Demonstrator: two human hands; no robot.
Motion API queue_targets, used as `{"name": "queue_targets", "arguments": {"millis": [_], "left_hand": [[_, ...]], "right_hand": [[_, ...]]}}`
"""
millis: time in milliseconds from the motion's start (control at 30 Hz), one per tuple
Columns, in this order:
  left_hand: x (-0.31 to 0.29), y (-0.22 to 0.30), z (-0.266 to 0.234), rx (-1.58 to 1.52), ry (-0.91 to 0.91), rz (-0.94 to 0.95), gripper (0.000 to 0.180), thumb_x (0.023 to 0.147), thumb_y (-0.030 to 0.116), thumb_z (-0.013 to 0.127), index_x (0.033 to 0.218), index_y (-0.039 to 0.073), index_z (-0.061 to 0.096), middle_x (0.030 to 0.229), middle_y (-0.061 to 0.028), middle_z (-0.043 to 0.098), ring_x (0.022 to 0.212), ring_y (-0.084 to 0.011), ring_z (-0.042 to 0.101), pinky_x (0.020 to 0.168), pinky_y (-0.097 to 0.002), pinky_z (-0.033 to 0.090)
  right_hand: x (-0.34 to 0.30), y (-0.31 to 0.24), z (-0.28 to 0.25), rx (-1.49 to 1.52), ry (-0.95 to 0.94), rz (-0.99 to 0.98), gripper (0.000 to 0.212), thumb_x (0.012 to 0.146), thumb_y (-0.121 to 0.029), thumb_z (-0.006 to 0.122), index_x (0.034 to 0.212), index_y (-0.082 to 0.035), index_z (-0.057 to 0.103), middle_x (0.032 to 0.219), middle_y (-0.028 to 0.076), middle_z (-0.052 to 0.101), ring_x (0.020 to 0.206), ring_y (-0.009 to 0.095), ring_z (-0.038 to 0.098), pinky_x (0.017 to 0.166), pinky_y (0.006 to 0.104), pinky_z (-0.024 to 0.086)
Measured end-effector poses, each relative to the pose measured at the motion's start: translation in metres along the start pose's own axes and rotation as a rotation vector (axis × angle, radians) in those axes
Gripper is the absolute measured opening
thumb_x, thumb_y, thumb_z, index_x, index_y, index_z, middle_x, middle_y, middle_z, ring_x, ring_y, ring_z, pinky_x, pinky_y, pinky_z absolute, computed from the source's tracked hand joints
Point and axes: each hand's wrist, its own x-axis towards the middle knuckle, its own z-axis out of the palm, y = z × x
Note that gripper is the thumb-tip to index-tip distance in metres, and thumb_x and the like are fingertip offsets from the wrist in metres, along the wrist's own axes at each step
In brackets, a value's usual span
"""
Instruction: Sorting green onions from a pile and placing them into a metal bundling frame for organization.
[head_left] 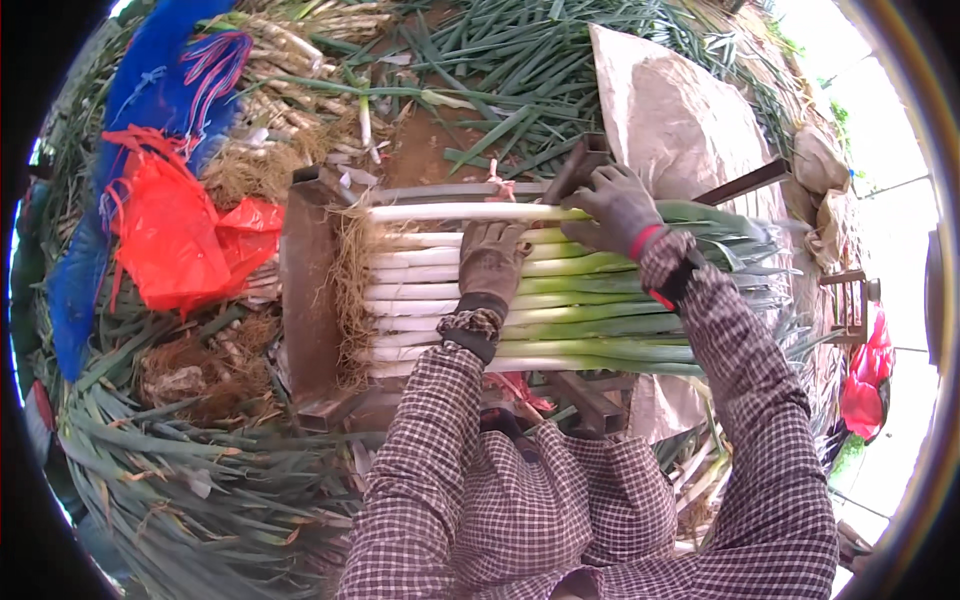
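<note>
Long green onions lie side by side in a metal frame, their roots against its left plate and green leaves to the right. My left hand, in a grey-brown glove, lies flat over the white stalks, fingers pointing away from me. Gloved too, my right hand is closed around the farthest green onion where its stalk turns green. That onion lies along the far side of the row, a little apart from the others. The undersides of my fingers are hidden.
Piled green onions cover the ground beyond the frame, with more leaves at the near left. A red plastic bag and blue sheet lie to the left. Pale sacking and a metal bar are at the right.
</note>
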Motion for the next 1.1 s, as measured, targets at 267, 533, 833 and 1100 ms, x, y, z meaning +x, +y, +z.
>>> {"name": "queue_targets", "arguments": {"millis": [267, 533, 833, 1100], "left_hand": [[0.006, 0.009, -0.005, -0.253, -0.034, -0.041, 0.026, 0.076, 0.016, 0.064, 0.101, 0.012, 0.065, 0.1, -0.0086, 0.062, 0.104, -0.0283, 0.051, 0.097, -0.0413, 0.035], [0.005, -0.045, -0.029, -1.763, 0.344, -0.674, 0.011, 0.087, -0.002, 0.057, 0.093, 0.004, 0.063, 0.099, -0.0047, 0.062, 0.083, -0.0132, 0.061, 0.081, -0.0301, 0.056], [-0.006, -0.107, -0.068, 0.069, 0.118, -0.077, 0.014, 0.08, 0.003, 0.06, 0.093, 0.006, 0.062, 0.094, -0.0131, 0.061, 0.092, -0.0291, 0.06, 0.082, -0.0355, 0.048], [0.023, -0.08, -0.031, 0.416, -0.229, -0.258, 0.013, 0.083, 0.014, 0.056, 0.091, 0.006, 0.06, 0.096, -0.0147, 0.061, 0.092, -0.0312, 0.058, 0.082, -0.0408, 0.045]], "right_hand": [[-0.024, 0.042, 0.049, 0.061, 0.206, 0.106, 0.037, 0.081, -0.038, 0.061, 0.111, -0.016, 0.064, 0.118, 0.008, 0.059, 0.114, 0.027, 0.052, 0.101, 0.0415, 0.034], [0.003, 0.022, 0.058, 0.396, 0.02, 0.166, 0.032, 0.082, -0.028, 0.059, 0.112, -0.018, 0.065, 0.097, 0.016, 0.065, 0.094, 0.031, 0.062, 0.085, 0.041, 0.046], [-0.005, -0.001, 0.048, 0.067, -0.031, 0.175, 0.041, 0.086, -0.038, 0.053, 0.12, -0.016, 0.059, 0.122, 0.008, 0.057, 0.124, 0.028, 0.043, 0.107, 0.0474, 0.024], [-0.038, 0.014, 0.062, 0.13, -0.013, 0.294, 0.05, 0.083, -0.03, 0.054, 0.132, -0.022, 0.049, 0.128, 0.009, 0.052, 0.126, 0.027, 0.042, 0.108, 0.0447, 0.027]]}}
